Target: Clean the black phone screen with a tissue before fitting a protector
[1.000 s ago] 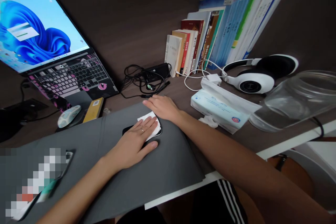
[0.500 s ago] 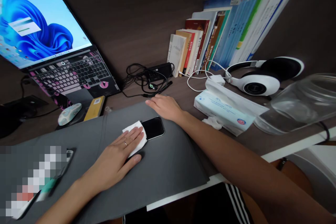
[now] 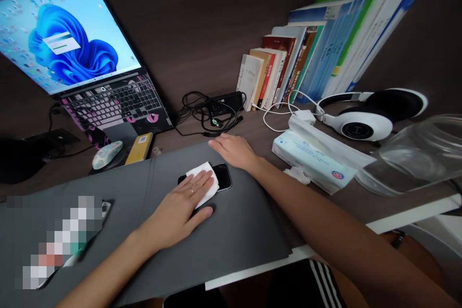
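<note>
A black-screened phone [image 3: 224,176] lies on the grey desk mat [image 3: 245,216]. Over its middle is a folded white tissue [image 3: 212,193], and my left hand [image 3: 180,207] presses flat on the tissue with fingers stretched out and thumb apart. Part of the phone is hidden under the tissue and fingers. My right hand [image 3: 236,150] rests flat near the mat's far edge, just beyond the phone, fingers extended and nothing visible in them.
An open laptop [image 3: 119,106], mouse [image 3: 107,155] and yellow box [image 3: 139,149] stand at the left. Black cables [image 3: 207,110] lie behind. Books [image 3: 306,57], a tissue pack [image 3: 314,159], headphones [image 3: 361,122] and a clear jar [image 3: 415,159] fill the right. A pixelated object [image 3: 68,245] lies front left.
My left hand has slid the tissue rightward along the phone, uncovering some of its left end. My right hand stays at the mat's far edge. The camera view has shifted slightly.
</note>
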{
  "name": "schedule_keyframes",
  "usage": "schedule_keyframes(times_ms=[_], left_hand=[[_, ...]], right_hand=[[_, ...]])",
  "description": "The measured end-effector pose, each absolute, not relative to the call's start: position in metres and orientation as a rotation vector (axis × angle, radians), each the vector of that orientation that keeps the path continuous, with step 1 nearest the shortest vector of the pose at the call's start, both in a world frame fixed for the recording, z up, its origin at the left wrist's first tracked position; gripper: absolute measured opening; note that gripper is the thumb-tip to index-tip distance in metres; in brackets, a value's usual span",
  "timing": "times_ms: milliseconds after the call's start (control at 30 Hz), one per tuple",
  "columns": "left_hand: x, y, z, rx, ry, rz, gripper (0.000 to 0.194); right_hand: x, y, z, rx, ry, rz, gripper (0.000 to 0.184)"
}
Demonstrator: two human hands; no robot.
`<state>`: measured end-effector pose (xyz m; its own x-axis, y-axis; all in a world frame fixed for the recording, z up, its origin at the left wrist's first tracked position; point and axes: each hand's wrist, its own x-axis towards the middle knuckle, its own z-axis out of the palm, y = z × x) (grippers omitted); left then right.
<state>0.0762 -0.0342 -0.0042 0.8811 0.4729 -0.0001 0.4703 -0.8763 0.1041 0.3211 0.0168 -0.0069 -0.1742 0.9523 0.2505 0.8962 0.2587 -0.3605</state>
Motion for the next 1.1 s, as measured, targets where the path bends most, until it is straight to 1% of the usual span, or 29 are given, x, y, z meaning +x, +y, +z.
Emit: schedule_keyframes(times_ms=[167, 267, 567, 667, 933, 1100], left_hand=[[0.045, -0.059, -0.006, 2.997, 0.818, 0.024, 0.070], [0.043, -0.062, -0.009, 2.997, 0.853, 0.042, 0.073], [0.105, -0.041, -0.004, 2.900, 0.659, 0.043, 0.070], [0.114, -0.042, -0.003, 2.910, 0.629, 0.055, 0.067], [0.065, -0.067, -0.006, 2.996, 0.794, 0.083, 0.072], [0.072, -0.057, -0.006, 2.977, 0.839, 0.115, 0.073]], right_hand=[[0.322, 0.017, -0.009, -1.667, -2.132, 0.160, 0.056], [0.322, 0.018, -0.010, -1.669, -2.151, 0.143, 0.056], [0.320, 0.019, -0.008, -1.667, -2.155, 0.140, 0.055], [0.321, 0.017, -0.008, -1.674, -2.150, 0.133, 0.055], [0.322, 0.016, -0.008, -1.683, -2.151, 0.133, 0.057], [0.321, 0.017, -0.007, -1.682, -2.159, 0.162, 0.055]])
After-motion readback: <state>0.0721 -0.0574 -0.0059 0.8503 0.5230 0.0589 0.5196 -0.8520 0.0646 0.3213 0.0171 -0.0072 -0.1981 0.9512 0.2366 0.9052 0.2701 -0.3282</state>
